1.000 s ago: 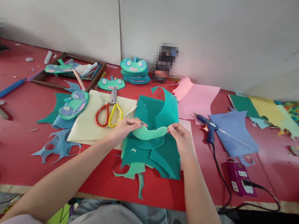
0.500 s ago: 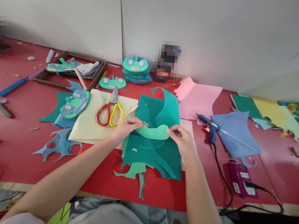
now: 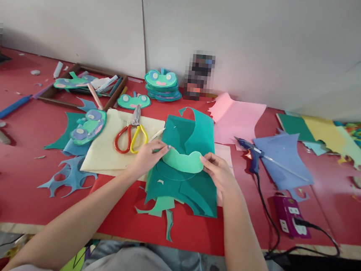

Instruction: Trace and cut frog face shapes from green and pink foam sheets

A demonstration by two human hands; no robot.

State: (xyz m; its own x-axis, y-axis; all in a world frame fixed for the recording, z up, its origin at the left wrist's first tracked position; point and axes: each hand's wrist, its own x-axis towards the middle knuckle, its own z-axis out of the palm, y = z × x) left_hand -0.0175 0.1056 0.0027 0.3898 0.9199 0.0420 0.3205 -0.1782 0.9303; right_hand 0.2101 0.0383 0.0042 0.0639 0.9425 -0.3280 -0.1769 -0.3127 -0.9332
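A light green felt cutout (image 3: 183, 161), curved with rounded ends, is stretched between my two hands. My left hand (image 3: 151, 156) pinches its left end, and my right hand (image 3: 214, 166) pinches the right end between thumb and fingers. Beneath it lie dark green felt sheets (image 3: 178, 190), one marked with a faint curved outline. Just left of the sheets, scissors (image 3: 132, 131) with one red and one yellow handle rest on a cream felt sheet (image 3: 102, 158). Green scraps (image 3: 163, 203) stick out below the dark green felt.
Finished frog-face pieces (image 3: 161, 83) are stacked by the wall, with another frog face (image 3: 89, 127) on the left. A wooden frame (image 3: 76, 101) holds markers. On the right are a glue gun (image 3: 254, 159), blue felt (image 3: 285, 161) and a purple power strip (image 3: 290, 217) with its cord.
My left hand has slid its grip to the cutout's left tip, so more of that end shows. The cutout stays above the dark green felt, and the view has shifted slightly.
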